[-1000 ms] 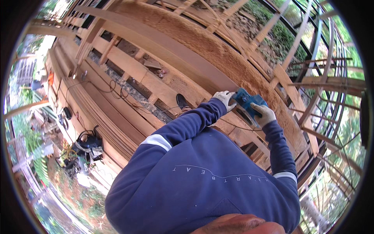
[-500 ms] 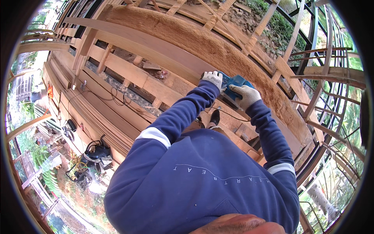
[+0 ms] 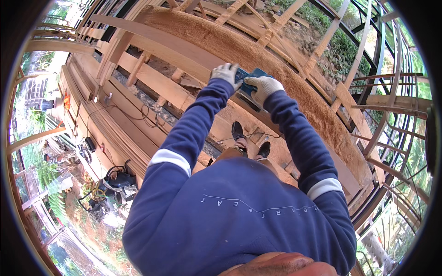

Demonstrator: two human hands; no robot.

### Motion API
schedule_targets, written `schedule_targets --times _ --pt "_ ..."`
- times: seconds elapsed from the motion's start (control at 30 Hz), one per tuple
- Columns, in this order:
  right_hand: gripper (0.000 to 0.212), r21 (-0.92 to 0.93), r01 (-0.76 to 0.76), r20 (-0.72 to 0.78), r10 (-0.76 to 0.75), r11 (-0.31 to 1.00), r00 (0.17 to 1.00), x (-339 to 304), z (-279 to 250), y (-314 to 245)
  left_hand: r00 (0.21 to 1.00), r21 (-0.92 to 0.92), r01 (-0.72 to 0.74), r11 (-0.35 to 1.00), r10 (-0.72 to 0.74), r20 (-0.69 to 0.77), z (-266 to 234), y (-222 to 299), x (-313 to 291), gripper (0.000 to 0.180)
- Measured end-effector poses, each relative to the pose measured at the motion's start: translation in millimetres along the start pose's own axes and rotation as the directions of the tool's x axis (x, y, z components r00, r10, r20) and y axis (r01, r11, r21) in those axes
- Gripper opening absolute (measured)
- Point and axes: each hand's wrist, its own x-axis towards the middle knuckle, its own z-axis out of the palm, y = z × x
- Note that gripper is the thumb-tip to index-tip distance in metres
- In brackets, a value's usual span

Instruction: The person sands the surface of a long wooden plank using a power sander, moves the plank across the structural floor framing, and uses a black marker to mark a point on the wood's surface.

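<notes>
A blue electric planer (image 3: 258, 72) sits on a long reddish-brown wooden board (image 3: 184, 51) that runs from the upper left to the lower right. My left hand (image 3: 224, 75), in a pale work glove, is closed on the planer's front end. Around its rear handle wraps my right hand (image 3: 265, 89), gloved likewise. Both arms reach forward over the board. The planer's underside and the fingers beneath my palms are hidden.
A thick band of wood shavings (image 3: 212, 39) lies along the board's far side. Stacked long planks (image 3: 87, 110) stand at the left, with a loose black cable (image 3: 142, 110) nearby. A black bag-like item (image 3: 120, 179) lies lower left. Timber slats span the floor near my shoes (image 3: 237, 131).
Both hands and the planer have moved left and away along the board. My second shoe has come into fuller view below the board.
</notes>
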Motion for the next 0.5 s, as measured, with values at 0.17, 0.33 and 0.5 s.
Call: schedule_targets --times 0.17,0.33,0.5 --pt "0.040 0.043 -0.058 0.045 0.056 0.997 0.997 44 -3 -32 0.767 -0.639 0.329 0.696 -0.591 -0.249 61 -23 -80 0.064" --pt "0.044 0.433 -0.318 0.212 0.248 0.843 0.945 90 33 0 0.826 -0.551 0.562 0.617 -0.455 0.333 146 28 -151 0.067" --pt "0.046 0.063 -0.083 0.072 0.078 0.995 0.994 -12 -5 -10 0.896 -0.614 0.425 0.665 -0.211 0.392 190 131 -166 0.083"
